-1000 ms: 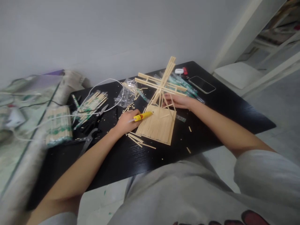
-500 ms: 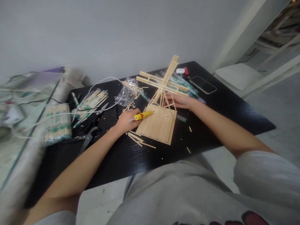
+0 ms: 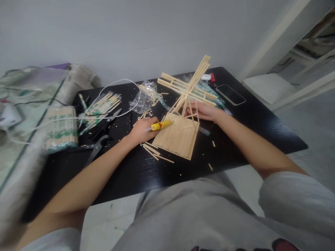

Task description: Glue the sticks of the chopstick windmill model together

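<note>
My left hand is closed around a yellow glue gun, a clear glue stick poking from its back end. The nozzle points right, over the flat base of a windmill model built from thin wooden sticks. Slanted sticks rise from the base's far part and carry large crossed blades, which lean over to the upper right. My right hand reaches behind these supports and grips the model there, its fingertips partly hidden by the sticks. Several loose sticks lie by the base's near left corner.
On the black table lie scissors, pliers, wrapped chopsticks and a packed bundle. A white cable crosses the left side. Stick scraps and a plastic bag lie behind; a phone is far right.
The view has shifted slightly. The windmill's blades sit a little higher and further right in the picture. Both hands keep their holds, and the glue gun stays over the base.
</note>
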`<move>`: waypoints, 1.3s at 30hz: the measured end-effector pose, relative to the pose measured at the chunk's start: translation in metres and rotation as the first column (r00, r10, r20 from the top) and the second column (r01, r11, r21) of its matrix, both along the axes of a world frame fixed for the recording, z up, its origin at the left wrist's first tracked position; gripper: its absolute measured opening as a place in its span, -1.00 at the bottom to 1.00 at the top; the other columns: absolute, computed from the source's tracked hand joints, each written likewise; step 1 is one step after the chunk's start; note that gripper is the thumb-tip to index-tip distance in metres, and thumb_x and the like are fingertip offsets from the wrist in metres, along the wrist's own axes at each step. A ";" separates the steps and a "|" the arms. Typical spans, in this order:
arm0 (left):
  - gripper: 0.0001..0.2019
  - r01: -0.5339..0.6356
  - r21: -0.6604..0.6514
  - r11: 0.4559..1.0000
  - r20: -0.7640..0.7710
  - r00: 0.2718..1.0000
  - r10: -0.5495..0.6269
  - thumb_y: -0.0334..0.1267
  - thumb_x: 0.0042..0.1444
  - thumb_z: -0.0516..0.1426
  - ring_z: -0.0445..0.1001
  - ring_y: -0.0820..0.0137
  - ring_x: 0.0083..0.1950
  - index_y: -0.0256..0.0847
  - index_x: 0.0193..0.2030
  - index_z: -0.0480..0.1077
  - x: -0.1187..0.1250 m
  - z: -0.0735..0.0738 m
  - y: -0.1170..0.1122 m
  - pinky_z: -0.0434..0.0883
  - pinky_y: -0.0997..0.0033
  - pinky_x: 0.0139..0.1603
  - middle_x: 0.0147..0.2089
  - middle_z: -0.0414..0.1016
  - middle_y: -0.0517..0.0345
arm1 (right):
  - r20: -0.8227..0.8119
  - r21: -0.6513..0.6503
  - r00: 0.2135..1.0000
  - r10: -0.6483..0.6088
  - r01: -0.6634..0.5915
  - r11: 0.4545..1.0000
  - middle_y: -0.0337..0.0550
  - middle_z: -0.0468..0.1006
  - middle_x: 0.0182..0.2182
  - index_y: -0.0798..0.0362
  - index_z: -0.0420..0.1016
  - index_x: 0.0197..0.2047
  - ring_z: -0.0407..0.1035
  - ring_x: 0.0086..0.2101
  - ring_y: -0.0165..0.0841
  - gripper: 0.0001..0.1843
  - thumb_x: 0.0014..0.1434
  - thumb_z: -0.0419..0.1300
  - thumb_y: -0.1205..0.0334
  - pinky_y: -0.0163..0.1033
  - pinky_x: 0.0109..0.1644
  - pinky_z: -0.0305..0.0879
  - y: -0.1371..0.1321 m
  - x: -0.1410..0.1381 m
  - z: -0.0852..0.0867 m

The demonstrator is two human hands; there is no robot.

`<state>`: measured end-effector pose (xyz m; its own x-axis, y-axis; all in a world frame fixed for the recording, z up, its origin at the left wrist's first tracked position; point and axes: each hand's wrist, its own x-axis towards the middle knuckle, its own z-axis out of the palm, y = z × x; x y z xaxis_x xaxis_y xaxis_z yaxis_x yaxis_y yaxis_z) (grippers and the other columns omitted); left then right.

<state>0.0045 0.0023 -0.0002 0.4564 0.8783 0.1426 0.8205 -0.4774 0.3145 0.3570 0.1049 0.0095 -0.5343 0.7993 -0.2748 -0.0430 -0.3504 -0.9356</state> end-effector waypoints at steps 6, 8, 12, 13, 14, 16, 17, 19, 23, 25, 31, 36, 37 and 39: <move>-0.78 -0.011 0.006 1.000 -0.008 1.000 0.011 0.01 0.45 0.26 0.68 0.20 -0.17 -0.07 -0.07 0.59 0.003 0.004 -0.001 0.48 0.23 -0.12 -0.18 0.75 0.04 | 0.027 0.002 0.999 -0.038 0.038 0.999 -0.23 0.56 -0.45 0.03 0.66 -0.15 0.60 -0.32 -0.32 -0.69 0.73 0.29 0.41 -0.13 0.16 0.77 -0.008 -0.005 0.009; -0.79 -0.011 0.011 1.000 -0.013 1.000 0.011 -0.01 0.43 0.26 0.68 0.19 -0.17 -0.07 -0.07 0.59 0.004 0.004 -0.002 0.49 0.24 -0.12 -0.19 0.74 0.05 | 0.037 0.000 0.998 -0.058 0.058 0.998 -0.26 0.54 -0.46 0.02 0.65 -0.16 0.59 -0.34 -0.32 -0.71 0.70 0.32 0.41 -0.13 0.15 0.77 -0.010 -0.006 0.011; -0.80 -0.023 0.011 1.000 -0.036 0.999 0.024 -0.04 0.42 0.25 0.69 0.18 -0.15 -0.08 -0.04 0.60 0.005 0.004 -0.002 0.50 0.22 -0.11 -0.17 0.73 0.04 | 0.037 -0.004 0.996 -0.079 0.079 0.997 -0.30 0.52 -0.47 0.00 0.62 -0.15 0.59 -0.37 -0.33 -0.75 0.64 0.40 0.42 -0.14 0.11 0.78 -0.014 -0.008 0.015; -0.80 -0.023 0.012 1.000 -0.042 0.999 0.024 -0.04 0.42 0.25 0.69 0.17 -0.14 -0.08 -0.03 0.60 0.005 0.004 -0.002 0.50 0.22 -0.11 -0.17 0.73 0.04 | 0.038 -0.003 0.996 -0.085 0.085 0.996 -0.30 0.52 -0.46 -0.01 0.62 -0.15 0.59 -0.37 -0.34 -0.75 0.64 0.39 0.42 -0.15 0.09 0.79 -0.015 -0.008 0.015; -0.80 -0.019 0.015 1.000 -0.045 0.999 0.020 -0.04 0.42 0.25 0.69 0.17 -0.14 -0.08 -0.02 0.61 0.005 0.003 -0.002 0.49 0.21 -0.11 -0.17 0.73 0.04 | 0.041 -0.002 0.995 -0.093 0.093 0.996 -0.30 0.52 -0.46 -0.01 0.62 -0.15 0.60 -0.37 -0.34 -0.75 0.64 0.38 0.43 -0.17 0.07 0.79 -0.015 -0.008 0.016; -0.80 -0.004 0.025 1.000 -0.043 0.999 0.005 -0.04 0.42 0.26 0.70 0.17 -0.13 -0.09 -0.01 0.60 0.005 0.002 -0.001 0.48 0.22 -0.12 -0.16 0.74 0.04 | 0.056 -0.001 0.992 -0.113 0.113 0.994 -0.31 0.51 -0.47 -0.01 0.63 -0.14 0.60 -0.39 -0.35 -0.76 0.64 0.39 0.43 -0.19 0.04 0.80 -0.016 -0.009 0.017; -0.79 0.003 0.031 1.000 -0.040 0.999 -0.002 -0.04 0.42 0.26 0.70 0.17 -0.12 -0.09 0.00 0.60 0.005 0.001 -0.001 0.47 0.23 -0.12 -0.16 0.74 0.04 | 0.066 -0.003 0.990 -0.121 0.121 0.993 -0.32 0.50 -0.47 0.00 0.64 -0.13 0.60 -0.40 -0.36 -0.77 0.64 0.39 0.43 -0.20 0.04 0.80 -0.016 -0.009 0.018; -0.80 0.009 0.045 0.999 -0.033 0.999 -0.008 -0.05 0.41 0.26 0.69 0.18 -0.13 -0.09 0.00 0.60 0.005 0.001 -0.001 0.44 0.24 -0.14 -0.16 0.74 0.05 | 0.086 -0.006 0.987 -0.138 0.139 0.990 -0.31 0.49 -0.49 0.01 0.65 -0.14 0.58 -0.42 -0.36 -0.76 0.64 0.40 0.44 -0.21 0.01 0.80 -0.016 -0.010 0.018; -0.80 0.010 0.057 0.998 -0.040 0.999 -0.008 -0.08 0.43 0.23 0.68 0.19 -0.14 -0.11 0.01 0.61 0.006 0.001 -0.003 0.42 0.24 -0.13 -0.15 0.73 0.03 | 0.106 0.003 0.981 -0.165 0.165 0.986 -0.29 0.49 -0.50 0.02 0.66 -0.16 0.57 -0.42 -0.36 -0.75 0.63 0.40 0.44 -0.23 -0.04 0.80 -0.017 -0.011 0.020; -0.79 0.018 0.062 0.998 -0.043 0.999 -0.016 -0.09 0.43 0.23 0.68 0.18 -0.13 -0.12 0.02 0.62 0.007 0.002 -0.003 0.42 0.23 -0.12 -0.15 0.73 0.02 | 0.103 0.013 0.981 -0.164 0.163 0.986 -0.28 0.52 -0.47 0.02 0.67 -0.15 0.59 -0.41 -0.36 -0.78 0.61 0.45 0.42 -0.23 -0.03 0.81 -0.017 -0.010 0.021; -0.82 0.026 0.064 0.998 -0.028 0.999 -0.024 -0.11 0.41 0.26 0.66 0.18 -0.16 -0.11 0.00 0.63 0.006 0.002 -0.003 0.41 0.23 -0.14 -0.18 0.71 0.04 | 0.119 0.010 0.980 -0.161 0.161 0.987 -0.29 0.52 -0.47 0.01 0.65 -0.15 0.62 -0.38 -0.35 -0.79 0.57 0.51 0.36 -0.20 -0.01 0.83 -0.017 -0.010 0.022; -0.80 0.012 0.056 0.998 -0.056 0.998 -0.009 -0.11 0.40 0.26 0.67 0.15 -0.14 -0.11 0.03 0.63 0.007 0.004 -0.004 0.40 0.22 -0.15 -0.17 0.72 0.02 | 0.095 0.012 0.983 -0.158 0.157 0.988 -0.31 0.50 -0.50 0.00 0.63 -0.17 0.61 -0.42 -0.35 -0.77 0.54 0.53 0.35 -0.25 -0.09 0.82 -0.018 -0.012 0.022; -0.79 0.010 0.054 0.998 -0.062 0.998 -0.006 -0.10 0.41 0.25 0.68 0.15 -0.14 -0.11 0.03 0.63 0.008 0.005 -0.004 0.40 0.22 -0.14 -0.17 0.72 0.02 | 0.093 0.010 0.983 -0.160 0.160 0.987 -0.31 0.50 -0.50 0.00 0.63 -0.18 0.61 -0.43 -0.35 -0.77 0.54 0.53 0.36 -0.25 -0.11 0.82 -0.018 -0.012 0.022; -0.78 0.005 0.051 0.999 -0.073 0.997 -0.001 -0.09 0.43 0.22 0.68 0.15 -0.14 -0.11 0.03 0.63 0.009 0.005 -0.005 0.40 0.21 -0.14 -0.17 0.72 0.02 | 0.094 0.007 0.981 -0.168 0.168 0.986 -0.30 0.51 -0.50 0.00 0.63 -0.18 0.61 -0.43 -0.35 -0.77 0.53 0.51 0.38 -0.24 -0.12 0.82 -0.018 -0.013 0.023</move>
